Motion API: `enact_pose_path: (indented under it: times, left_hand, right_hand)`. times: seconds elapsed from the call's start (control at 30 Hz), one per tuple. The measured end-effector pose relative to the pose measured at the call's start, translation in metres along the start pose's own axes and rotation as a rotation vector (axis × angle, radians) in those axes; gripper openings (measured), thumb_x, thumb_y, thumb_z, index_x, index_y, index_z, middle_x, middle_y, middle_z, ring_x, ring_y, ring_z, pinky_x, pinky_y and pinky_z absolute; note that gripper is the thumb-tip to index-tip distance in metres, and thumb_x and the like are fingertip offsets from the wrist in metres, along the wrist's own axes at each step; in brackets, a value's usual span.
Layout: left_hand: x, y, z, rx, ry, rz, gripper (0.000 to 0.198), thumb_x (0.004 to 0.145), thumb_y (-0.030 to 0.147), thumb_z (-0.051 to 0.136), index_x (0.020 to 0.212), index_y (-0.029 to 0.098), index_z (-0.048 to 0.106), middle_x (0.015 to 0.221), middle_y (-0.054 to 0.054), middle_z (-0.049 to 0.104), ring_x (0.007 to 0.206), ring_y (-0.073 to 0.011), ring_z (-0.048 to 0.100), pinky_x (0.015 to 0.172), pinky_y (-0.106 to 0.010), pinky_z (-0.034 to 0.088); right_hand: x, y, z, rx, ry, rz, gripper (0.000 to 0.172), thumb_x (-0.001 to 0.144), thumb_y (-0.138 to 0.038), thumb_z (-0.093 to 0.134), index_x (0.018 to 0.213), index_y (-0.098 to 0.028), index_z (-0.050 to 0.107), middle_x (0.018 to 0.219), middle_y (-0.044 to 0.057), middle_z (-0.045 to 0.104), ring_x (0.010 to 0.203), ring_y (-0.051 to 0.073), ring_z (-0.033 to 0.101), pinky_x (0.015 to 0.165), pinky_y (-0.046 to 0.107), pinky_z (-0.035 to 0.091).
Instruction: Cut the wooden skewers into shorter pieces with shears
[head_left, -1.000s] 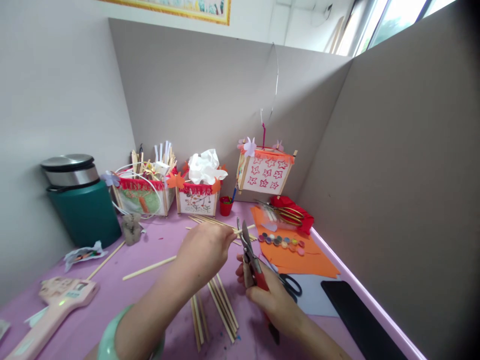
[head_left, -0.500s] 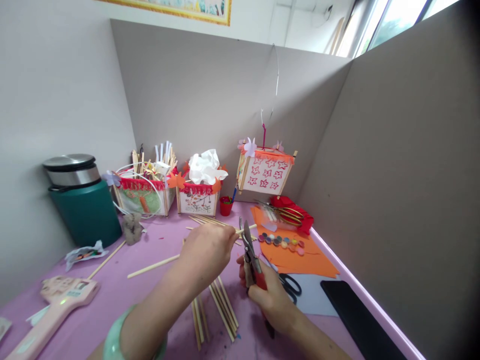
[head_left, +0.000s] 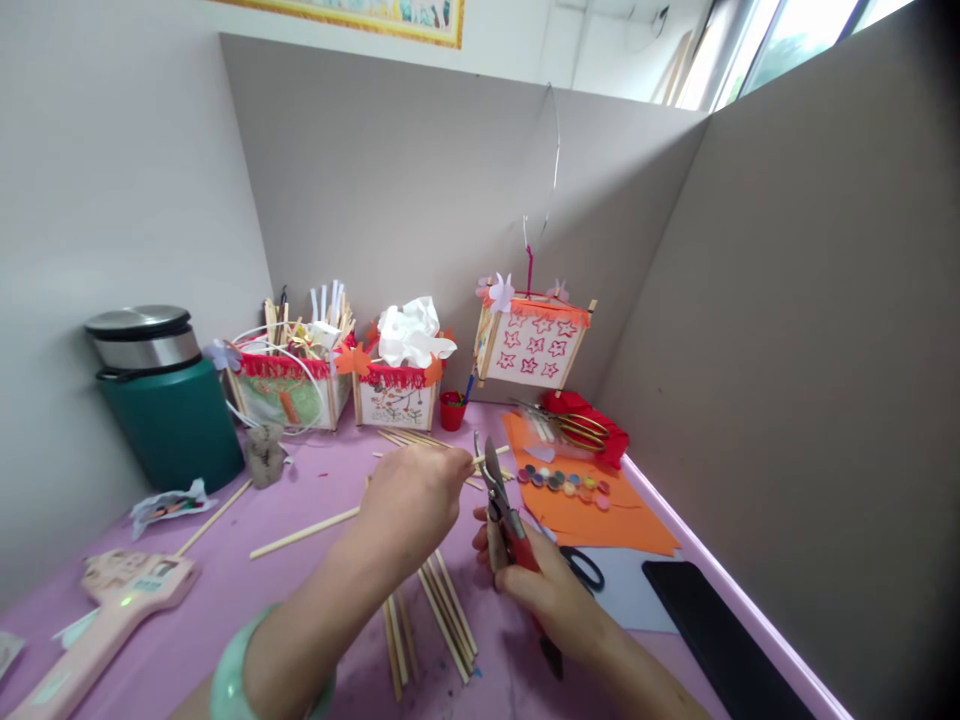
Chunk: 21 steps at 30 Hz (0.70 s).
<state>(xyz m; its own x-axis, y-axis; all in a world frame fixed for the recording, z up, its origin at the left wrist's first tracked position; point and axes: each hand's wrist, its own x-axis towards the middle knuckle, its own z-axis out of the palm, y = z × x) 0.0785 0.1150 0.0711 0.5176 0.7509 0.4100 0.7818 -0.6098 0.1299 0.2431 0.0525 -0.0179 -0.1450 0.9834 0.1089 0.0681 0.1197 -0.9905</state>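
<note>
My left hand (head_left: 420, 492) is closed around a thin wooden stick (head_left: 304, 532), whose long end sticks out to the left and whose short end points right. In my right hand (head_left: 536, 580) is a pair of pruning shears (head_left: 504, 505) with red on the handle. The shears' blades are spread apart, and the short end of the stick lies between them. Below my hands several loose sticks (head_left: 448, 615) rest on the purple tabletop. More sticks (head_left: 420, 438) lie behind my left hand.
On the left stand a green thermos (head_left: 172, 425) and a pink glue gun (head_left: 124, 610). Decorated boxes (head_left: 394, 402) and a hanging lantern (head_left: 532, 345) are at the back. Orange paper (head_left: 630, 515), paint pots (head_left: 570, 482), black-handled scissors (head_left: 583, 568) and a black slab (head_left: 712, 630) lie right.
The stick and my left hand have shifted slightly left, so less of the stick's short end passes the blades. The shears' handles look spread a little wider.
</note>
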Motion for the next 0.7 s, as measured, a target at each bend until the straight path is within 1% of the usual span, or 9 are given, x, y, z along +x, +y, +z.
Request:
enact_pose_path:
  times: [0.1,0.17,0.3,0.4,0.5,0.6,0.7]
  left_hand:
    - [0.002,-0.002,-0.002,-0.094,-0.036,-0.016,0.028,0.085,0.028,0.043,0.06,0.02,0.054,0.055,0.0,0.057,0.053,-0.0127,0.049,0.051,-0.027,0.022]
    - [0.003,-0.004,-0.002,-0.172,-0.066,-0.018,0.03,0.085,0.027,0.043,0.056,0.019,0.049,0.051,0.001,0.051,0.049,-0.0105,0.043,0.051,-0.026,0.023]
    - [0.005,-0.006,0.001,-0.298,-0.113,-0.033,0.033,0.086,0.029,0.042,0.054,0.018,0.046,0.05,0.002,0.049,0.048,-0.0093,0.041,0.05,-0.024,0.023]
    - [0.004,-0.006,0.001,-0.308,-0.107,-0.035,0.034,0.086,0.03,0.041,0.054,0.018,0.044,0.049,0.002,0.046,0.048,-0.0094,0.04,0.051,-0.024,0.024]
    - [0.003,-0.006,-0.001,-0.27,-0.081,-0.029,0.034,0.086,0.03,0.04,0.054,0.019,0.045,0.049,0.002,0.043,0.048,-0.0101,0.037,0.05,-0.024,0.024]
    - [0.003,-0.005,-0.004,-0.226,-0.084,-0.023,0.035,0.086,0.031,0.04,0.055,0.019,0.049,0.05,0.002,0.046,0.049,-0.0111,0.039,0.051,-0.024,0.026]
    - [0.002,-0.003,-0.005,-0.168,-0.09,-0.015,0.033,0.087,0.03,0.039,0.059,0.02,0.054,0.055,-0.001,0.056,0.052,-0.0126,0.047,0.052,-0.025,0.027]
  right_hand:
    - [-0.002,-0.005,0.0,-0.012,-0.01,0.013,0.051,0.063,-0.008,0.047,0.112,-0.022,0.052,0.097,0.002,0.055,0.09,0.018,0.054,0.08,0.034,0.043]
    - [-0.003,-0.008,0.001,-0.029,-0.011,0.018,0.052,0.063,-0.008,0.047,0.113,-0.022,0.052,0.098,0.002,0.055,0.09,0.019,0.054,0.08,0.034,0.043]
    - [-0.005,-0.011,0.002,-0.043,-0.005,0.018,0.053,0.063,-0.009,0.046,0.114,-0.021,0.051,0.098,0.003,0.055,0.091,0.019,0.053,0.079,0.034,0.043]
    - [-0.004,-0.012,0.003,-0.048,-0.002,0.016,0.052,0.063,-0.009,0.046,0.113,-0.02,0.052,0.096,0.002,0.055,0.089,0.018,0.053,0.079,0.033,0.042]
    - [-0.003,-0.012,0.004,-0.062,0.009,0.001,0.05,0.061,-0.009,0.045,0.108,-0.019,0.053,0.09,0.001,0.054,0.084,0.017,0.052,0.076,0.031,0.041]
    - [-0.001,-0.011,0.005,-0.076,0.019,-0.029,0.048,0.059,-0.009,0.045,0.105,-0.019,0.054,0.084,0.0,0.053,0.078,0.015,0.05,0.071,0.029,0.041]
    - [0.0,-0.008,0.006,-0.101,0.033,-0.061,0.047,0.059,-0.009,0.044,0.104,-0.019,0.053,0.08,-0.001,0.052,0.072,0.014,0.049,0.066,0.028,0.04]
